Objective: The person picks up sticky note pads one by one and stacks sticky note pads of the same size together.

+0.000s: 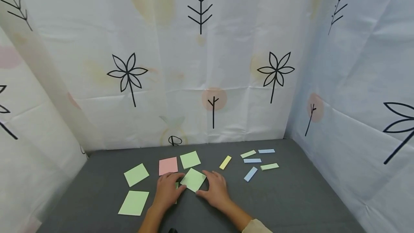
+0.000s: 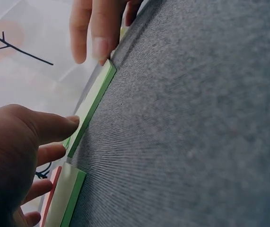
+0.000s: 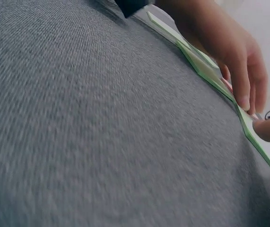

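Left of the left hand lie an upper light-green sticky-note pad and a lower light-green sticky-note pad. A pink sticky-note pad sits just beyond that hand, which covers most of another green pad (only a sliver shows). The left hand is partly open, thumb and index finger parted, touching the left side of the diamond-turned green pad between the hands. A dark object between the forearms is cut off and unidentifiable. Beyond the centre pad lies a far green pad. The right hand, also partly open, touches the centre pad's right side with spread thumb and finger; whether either hand grips firmly is hard to tell. Farther right lie a yellow strip, three blue strips and two green strips.
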